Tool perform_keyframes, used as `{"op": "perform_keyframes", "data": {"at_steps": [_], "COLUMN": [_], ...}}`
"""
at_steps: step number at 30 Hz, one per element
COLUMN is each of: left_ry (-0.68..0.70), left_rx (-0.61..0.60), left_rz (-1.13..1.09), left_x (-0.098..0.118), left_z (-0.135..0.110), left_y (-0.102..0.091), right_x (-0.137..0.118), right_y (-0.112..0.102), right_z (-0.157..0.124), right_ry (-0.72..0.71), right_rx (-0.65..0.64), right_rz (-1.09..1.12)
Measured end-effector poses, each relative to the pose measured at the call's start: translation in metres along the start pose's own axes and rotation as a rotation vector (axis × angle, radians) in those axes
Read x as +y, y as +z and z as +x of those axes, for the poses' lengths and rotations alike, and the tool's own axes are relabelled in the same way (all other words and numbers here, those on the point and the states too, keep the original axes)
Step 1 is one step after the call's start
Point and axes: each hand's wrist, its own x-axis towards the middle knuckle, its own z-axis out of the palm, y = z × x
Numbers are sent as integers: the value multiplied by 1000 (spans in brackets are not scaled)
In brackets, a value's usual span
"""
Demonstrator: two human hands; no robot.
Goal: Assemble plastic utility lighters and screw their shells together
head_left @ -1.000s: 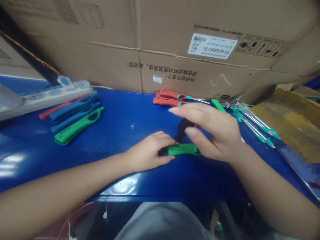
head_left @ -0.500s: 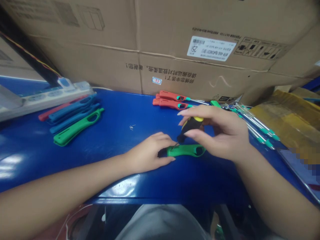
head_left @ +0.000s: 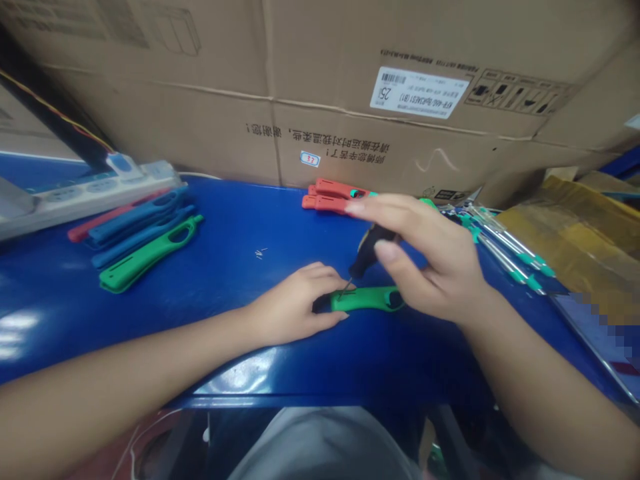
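Observation:
A green lighter body [head_left: 367, 299] lies flat on the blue table, its dark trigger opening to the right. My left hand [head_left: 293, 308] is closed around its left end, thumb in front and fingers behind. In my right hand [head_left: 437, 263] is a screwdriver [head_left: 369, 252] with a black handle, held tilted between thumb and fingers. Its thin shaft comes down on the lighter's left part, next to a dark slot; a screw under the tip is too small to make out. My right hand covers the lighter's right end.
Several tiny screws [head_left: 261, 253] lie behind my left hand. Red lighters [head_left: 333, 193] rest by the cardboard box [head_left: 200, 127]. At left are green [head_left: 145, 257] and blue casings [head_left: 135, 220] beside a power strip [head_left: 65, 197]. Metal lighter tubes [head_left: 507, 257] lie at right.
My right thumb and fingers have turned on the screwdriver handle, and its yellow end is now hidden. The shaft stays on the lighter, still in my left hand. The view shifts slightly.

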Motion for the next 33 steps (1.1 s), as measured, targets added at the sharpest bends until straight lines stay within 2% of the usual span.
{"op": "perform_keyframes", "data": {"at_steps": [3,8,9,12,14,17,19,21,23,24,25,27,29,30,33], "left_ry": [-10,-8,-11,-20,-26,-30,-29,-30,-27,-25,-23,-27,-30,-28,-25], "left_rx": [-8,1,-2,-12,-11,-4,1,5,1,-3,-7,-8,-4,-6,-13], "left_rz": [2,11,13,13,9,7,13,19,22,21,21,22,26,27,31], "left_x": [0,-2,-2,-2,-1,0,0,1,1,1,1,1,1,1,1], "left_z": [0,-1,-1,-1,-1,-1,0,-1,-1,-1,-1,-1,-1,-1,-1], "left_y": [0,2,2,1,1,1,1,1,1,1,1,1,1,2,1], "right_x": [-1,-3,-4,-5,-5,-2,-1,-2,-3,-4,-5,-6,-6,-6,-4], "right_y": [-1,1,1,0,-1,-1,-2,-2,-1,0,1,4,6,7,9], "right_z": [1,2,2,4,4,3,2,2,2,1,1,-1,-2,-2,-2], "right_ry": [68,-109,-100,7,37,-48,-120,-129,-73,-47,-37,-70,-113,-109,-33], "right_rx": [-98,61,50,-59,-58,87,121,47,-32,-30,-3,88,124,98,-7], "right_rz": [210,-106,-87,189,256,10,-82,25,192,225,203,31,-117,-117,72]}}
